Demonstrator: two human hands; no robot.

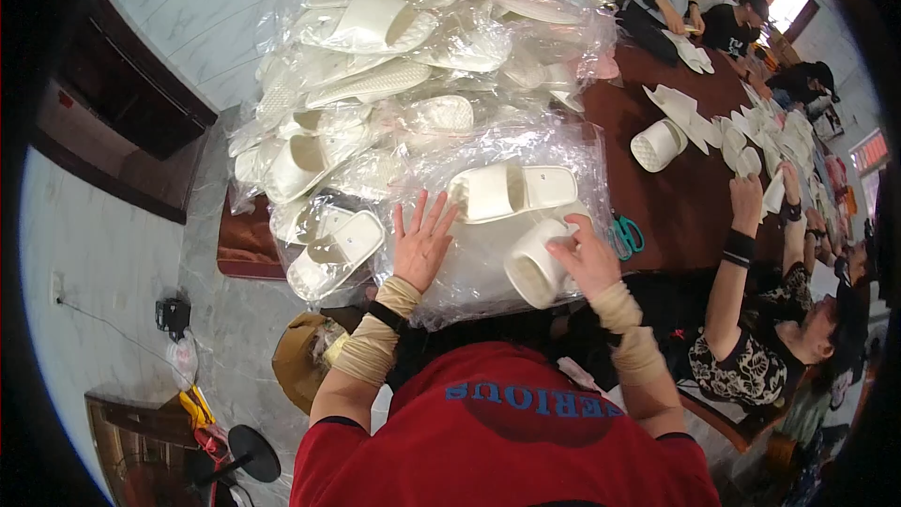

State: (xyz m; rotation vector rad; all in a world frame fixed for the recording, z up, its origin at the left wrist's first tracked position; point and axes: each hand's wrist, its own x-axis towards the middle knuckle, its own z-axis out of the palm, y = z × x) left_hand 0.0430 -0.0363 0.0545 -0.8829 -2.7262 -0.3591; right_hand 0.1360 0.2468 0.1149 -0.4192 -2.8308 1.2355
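My right hand grips a white slide slipper by its side, fingers closed round its edge. My left hand is spread with its fingers apart and holds nothing; it lies over a clear plastic bag. Just beyond my hands, another white slipper rests on the plastic with its strap upward. To the left of my left hand sits a further white slipper, turned at an angle. Beige sleeves cover both my forearms.
A tall heap of white slippers in clear plastic fills the far side. Teal-handled scissors lie on the brown table at the right, near a loose slipper. Co-workers sit along the right. A cardboard box stands on the floor.
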